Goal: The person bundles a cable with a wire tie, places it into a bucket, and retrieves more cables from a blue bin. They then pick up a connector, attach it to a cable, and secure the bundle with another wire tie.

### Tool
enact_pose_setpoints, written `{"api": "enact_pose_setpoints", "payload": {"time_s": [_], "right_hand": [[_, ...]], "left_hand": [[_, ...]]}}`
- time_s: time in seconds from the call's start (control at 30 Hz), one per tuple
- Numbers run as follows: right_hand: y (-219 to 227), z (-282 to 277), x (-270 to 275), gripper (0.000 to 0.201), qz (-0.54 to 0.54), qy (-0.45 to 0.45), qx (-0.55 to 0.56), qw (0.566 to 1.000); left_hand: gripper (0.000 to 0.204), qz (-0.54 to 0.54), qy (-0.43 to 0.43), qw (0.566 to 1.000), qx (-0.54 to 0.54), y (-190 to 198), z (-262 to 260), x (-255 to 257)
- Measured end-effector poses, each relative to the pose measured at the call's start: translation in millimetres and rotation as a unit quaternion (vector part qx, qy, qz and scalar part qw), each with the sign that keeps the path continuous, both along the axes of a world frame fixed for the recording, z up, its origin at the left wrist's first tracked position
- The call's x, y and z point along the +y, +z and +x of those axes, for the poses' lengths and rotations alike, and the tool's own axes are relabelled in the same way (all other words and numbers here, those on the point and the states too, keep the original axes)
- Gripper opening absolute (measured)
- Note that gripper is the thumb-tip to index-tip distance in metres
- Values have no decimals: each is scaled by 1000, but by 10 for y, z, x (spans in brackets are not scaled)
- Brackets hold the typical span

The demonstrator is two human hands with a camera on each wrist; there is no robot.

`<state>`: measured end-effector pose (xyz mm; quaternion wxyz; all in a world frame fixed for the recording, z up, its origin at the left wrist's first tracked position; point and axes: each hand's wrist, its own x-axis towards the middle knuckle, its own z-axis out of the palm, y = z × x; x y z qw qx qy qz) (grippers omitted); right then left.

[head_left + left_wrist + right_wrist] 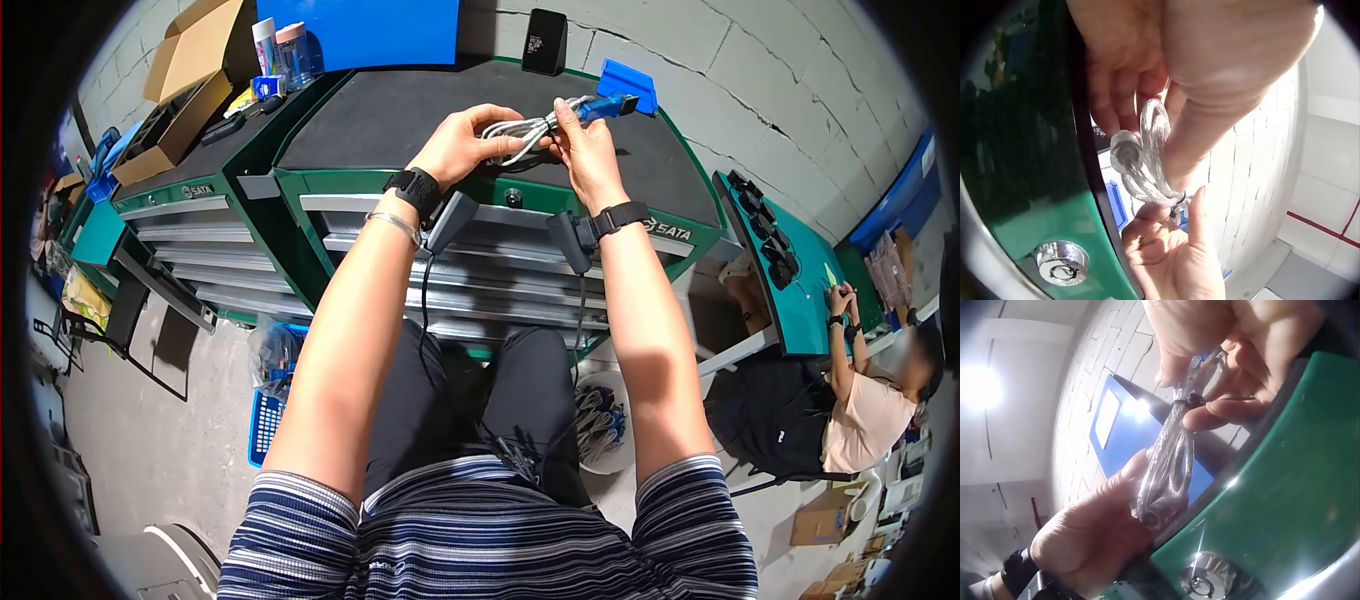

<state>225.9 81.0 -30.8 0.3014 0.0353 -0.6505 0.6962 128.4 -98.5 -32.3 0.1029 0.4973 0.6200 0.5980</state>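
A coiled clear-silver cable (522,130) is held between both hands above the dark top of a green tool cabinet. My left hand (460,145) pinches the looped end of the coil between thumb and fingers, where a round cable end (1126,154) shows in the left wrist view. With thumb and fingers, my right hand (592,160) grips the other end beside a black tie (1194,400) wound round the bundle. A translucent blue plug (608,106) with a dark tip sticks out past the right thumb.
On the cabinet top (390,120) stand a blue holder (630,85) and a black device with a display (545,42). A blue panel (360,32) leans at the back. Below right is a white bin of cables (602,425). Another person (868,415) sits at a green table on the right.
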Motion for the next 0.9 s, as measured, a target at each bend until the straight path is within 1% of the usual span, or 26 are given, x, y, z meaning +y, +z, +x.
{"api": "enact_pose_setpoints", "payload": {"time_s": [0.07, 0.13, 0.17, 0.2, 0.23, 0.27, 0.33, 0.4, 0.5, 0.63, 0.7, 0.73, 0.8, 0.87, 0.9], "right_hand": [[-15, -9, 25, 30, 14, -2, -8, 1000], [-21, -12, 21, 30, 3, 27, 9, 1000], [-19, -10, 8, 30, 3, 27, 9, 1000], [-19, -10, -10, 29, -26, 25, 16, 999], [-13, -14, -21, 29, -55, 22, 24, 998], [-6, -20, -25, 29, -55, 20, 26, 998], [-8, -23, -13, 28, -33, 37, 32, 998], [-22, -29, 11, 29, -25, 33, 35, 999], [-21, -36, 7, 33, -10, 15, 8, 1000], [-12, -11, -19, 29, -14, -5, -7, 1000], [2, 19, -39, 22, -31, -3, -5, 1000], [-20, 12, -10, 22, -33, -7, -1, 999], [-68, 5, 56, 24, -18, 13, 7, 1000], [-34, 50, 46, 22, -16, 18, 6, 1000], [-17, 69, 39, 20, -23, 42, 5, 999]], "left_hand": [[37, 6, -30, 997, -71, -1, -31, 3], [34, 9, -20, 998, -61, -9, -38, 17], [34, 21, -6, 997, -76, -11, -33, 35], [34, 33, 7, 995, -89, -6, -34, 45], [36, 10, -5, 994, -105, 18, -30, 22], [36, 10, -7, 995, -103, 14, -60, 22], [36, -17, -49, 991, -120, 9, -97, 25], [35, -8, -58, 991, -121, 11, -97, 1], [30, 60, -83, 981, -166, 12, -44, -10], [29, 53, -76, 985, -149, 16, -42, -19], [32, 39, -42, 992, -116, 34, -9, -20], [32, 37, -46, 992, -113, 37, 0, -19], [32, 37, -22, 995, -88, 36, 13, -27], [32, 37, -25, 995, -88, 10, -17, -18], [32, 51, -26, 994, -94, -8, -34, -12]]}}
